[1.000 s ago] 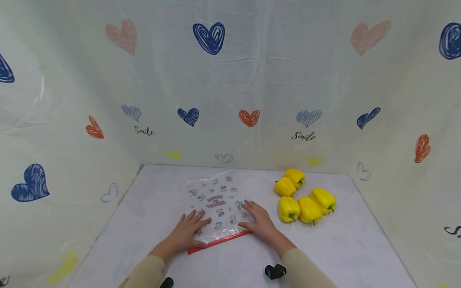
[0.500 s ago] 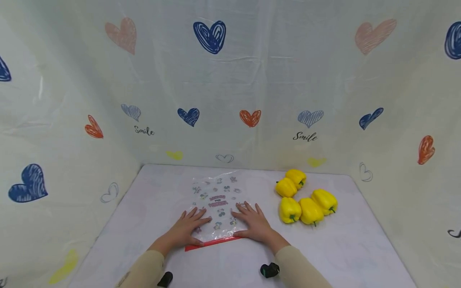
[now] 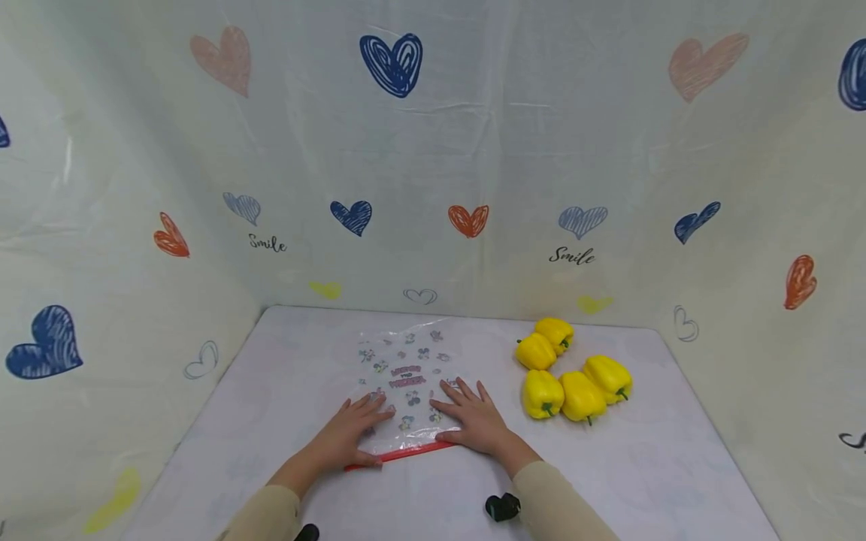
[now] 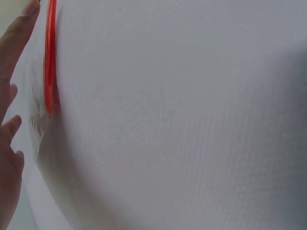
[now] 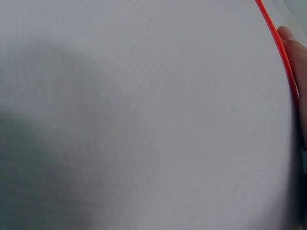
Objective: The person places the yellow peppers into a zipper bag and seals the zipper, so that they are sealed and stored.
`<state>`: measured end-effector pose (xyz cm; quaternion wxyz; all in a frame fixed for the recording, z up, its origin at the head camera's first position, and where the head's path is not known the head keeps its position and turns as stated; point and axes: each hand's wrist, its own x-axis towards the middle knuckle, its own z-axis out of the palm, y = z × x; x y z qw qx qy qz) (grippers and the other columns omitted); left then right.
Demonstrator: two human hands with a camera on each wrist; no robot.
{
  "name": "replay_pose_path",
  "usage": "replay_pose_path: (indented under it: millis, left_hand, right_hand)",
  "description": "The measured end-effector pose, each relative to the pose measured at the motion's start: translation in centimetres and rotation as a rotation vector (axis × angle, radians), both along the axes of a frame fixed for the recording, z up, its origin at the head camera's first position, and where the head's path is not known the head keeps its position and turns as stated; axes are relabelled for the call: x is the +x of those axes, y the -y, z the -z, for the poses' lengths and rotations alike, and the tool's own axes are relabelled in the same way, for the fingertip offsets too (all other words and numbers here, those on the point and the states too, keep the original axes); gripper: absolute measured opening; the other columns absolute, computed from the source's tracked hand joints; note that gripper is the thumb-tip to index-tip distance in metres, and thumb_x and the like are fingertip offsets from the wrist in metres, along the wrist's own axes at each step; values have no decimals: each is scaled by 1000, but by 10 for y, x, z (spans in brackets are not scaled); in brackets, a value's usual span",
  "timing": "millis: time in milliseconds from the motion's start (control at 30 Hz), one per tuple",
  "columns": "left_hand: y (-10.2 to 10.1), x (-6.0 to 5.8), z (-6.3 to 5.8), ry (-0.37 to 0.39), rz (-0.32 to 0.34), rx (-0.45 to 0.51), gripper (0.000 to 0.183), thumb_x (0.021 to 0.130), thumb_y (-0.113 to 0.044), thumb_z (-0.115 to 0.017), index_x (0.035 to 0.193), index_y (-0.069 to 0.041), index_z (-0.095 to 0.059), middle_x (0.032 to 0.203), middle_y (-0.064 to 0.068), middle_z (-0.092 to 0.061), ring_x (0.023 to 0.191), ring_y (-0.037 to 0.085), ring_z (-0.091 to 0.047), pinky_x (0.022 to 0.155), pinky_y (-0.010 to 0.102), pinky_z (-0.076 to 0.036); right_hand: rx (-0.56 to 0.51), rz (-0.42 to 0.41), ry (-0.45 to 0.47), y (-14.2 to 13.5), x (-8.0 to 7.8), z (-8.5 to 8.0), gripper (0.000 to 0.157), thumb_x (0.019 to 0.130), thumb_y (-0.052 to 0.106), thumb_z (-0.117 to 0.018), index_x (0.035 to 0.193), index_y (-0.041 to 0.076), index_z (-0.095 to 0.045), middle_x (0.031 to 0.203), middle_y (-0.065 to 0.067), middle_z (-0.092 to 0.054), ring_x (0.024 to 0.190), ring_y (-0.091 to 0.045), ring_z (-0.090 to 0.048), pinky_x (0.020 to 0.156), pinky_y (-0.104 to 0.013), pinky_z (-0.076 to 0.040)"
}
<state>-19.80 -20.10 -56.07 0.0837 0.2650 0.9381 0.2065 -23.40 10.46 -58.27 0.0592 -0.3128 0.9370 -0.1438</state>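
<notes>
A clear plastic zip bag [image 3: 406, 398] with small cartoon prints and a red strip along its near edge lies flat on the white table. My left hand [image 3: 345, 436] rests on its near left corner, fingers spread and straight. On the near right part lies my right hand [image 3: 476, 421], fingers also spread, thumb by the red strip. In the left wrist view the red strip [image 4: 50, 57] runs beside the left hand [image 4: 12, 134]. The right wrist view shows the red strip [image 5: 280, 48] curving past the right thumb [image 5: 295, 57].
Several yellow bell peppers [image 3: 583, 396] sit in a loose group to the right of the bag, toward the back of the table [image 3: 649, 466]. A curtain [image 3: 433, 150] printed with hearts encloses the back and sides. Black wrist devices [image 3: 503, 507] hang below the sleeves.
My right hand has slid left, farther onto the bag, and its fingers have spread. The bag has turned slightly and straightened a little. My left hand stays at its corner; the peppers are unmoved.
</notes>
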Motion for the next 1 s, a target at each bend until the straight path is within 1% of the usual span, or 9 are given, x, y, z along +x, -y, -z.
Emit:
replay_pose_path:
  millis: [100,300,467,633,867,1000]
  left_hand:
    - [0,1,3,8,2,6,86,71,-63,-75,143,-23,-51,155,4,-36,145,32,-22,114,59,-14]
    - [-4,2,2,25,13,21,81,72,-56,-78,141,-20,-53,151,4,-42,143,34,-26,114,60,-15]
    - [-6,2,1,45,-8,7,77,74,-54,-78,140,-22,-55,149,2,-45,142,33,-28,114,58,-16]
    - [-9,3,-2,54,-24,-5,73,75,-48,-80,139,-23,-56,148,1,-46,142,32,-29,114,58,-16]
    - [-9,4,-2,32,-16,2,66,78,-41,-79,138,-23,-57,146,2,-48,140,34,-31,113,59,-18]
    - [-9,4,-1,31,-23,12,61,81,-39,-76,137,-23,-58,146,1,-49,140,33,-33,113,59,-19]
  right_hand:
    - [1,1,10,0,0,0,64,91,64,-50,149,40,-39,162,7,-16,148,-26,-6,116,-56,2]
    - [-6,-2,3,0,1,0,60,93,62,-48,148,39,-40,162,5,-17,148,-27,-8,116,-57,1]
    - [-15,-2,-7,-1,-1,2,58,95,60,-46,148,39,-40,162,5,-17,148,-27,-7,116,-57,0]
    - [-26,6,-5,-1,-2,2,57,96,60,-45,148,40,-40,161,6,-17,148,-26,-7,115,-58,1]
    - [-35,23,-7,0,-3,4,55,96,58,-47,147,39,-42,161,6,-20,148,-26,-10,115,-58,-1]
    - [-44,26,1,0,-3,4,54,95,57,-49,146,39,-43,161,6,-21,148,-26,-11,116,-58,-1]
